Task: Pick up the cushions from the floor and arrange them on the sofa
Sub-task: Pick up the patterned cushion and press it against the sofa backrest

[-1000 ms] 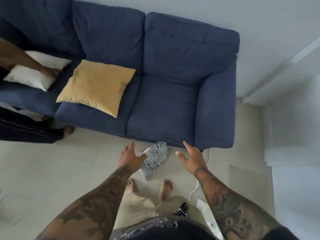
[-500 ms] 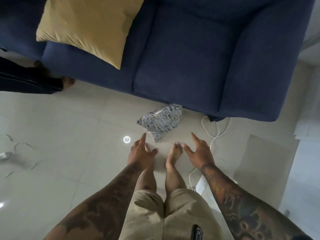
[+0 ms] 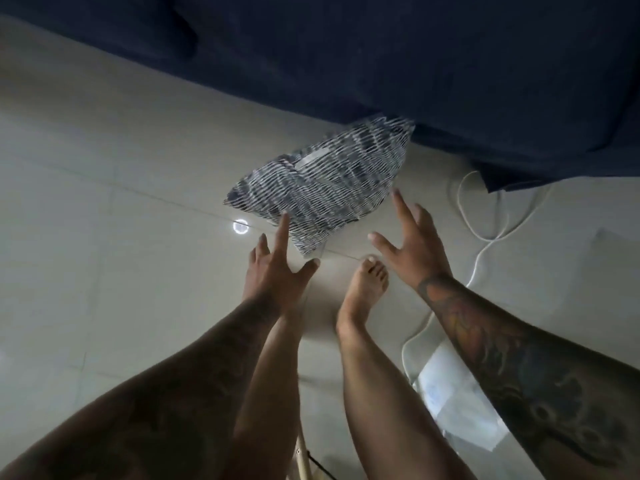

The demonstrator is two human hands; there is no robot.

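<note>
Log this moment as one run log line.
phase: reach | left hand: open | right hand: open | patterned cushion: on floor, by sofa

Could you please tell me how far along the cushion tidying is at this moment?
Done: nothing visible here. In hand: the left hand and right hand, both open, reach either side of the black-and-white patterned cushion, lying on the floor against the navy sofa. Left: grasp, lift and place it.
</note>
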